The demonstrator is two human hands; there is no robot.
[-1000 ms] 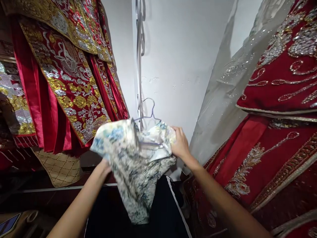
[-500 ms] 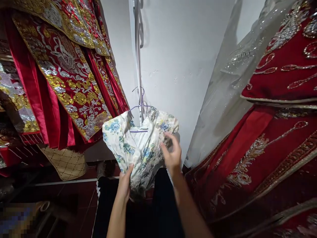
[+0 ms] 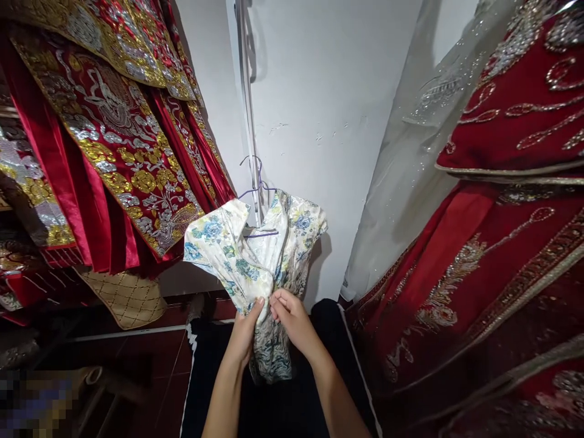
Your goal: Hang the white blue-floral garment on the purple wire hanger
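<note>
Working at the front of the floral top (image 3: 255, 267), my left hand (image 3: 246, 334) and right hand (image 3: 295, 319) close together.
Left of the grip hangs a red-and-gold costume (image 3: 137, 161). My left hand has the top clamped between thumb and hidden fingers. Above the grip, the purple hanger (image 3: 262, 234) already sits inside the shoulders; that front, I judge, is what's left. My right hand curls its fingers against the front edge, pinching or merely touching, I cannot tell. Further right hangs a red gown (image 3: 460, 225).
</note>
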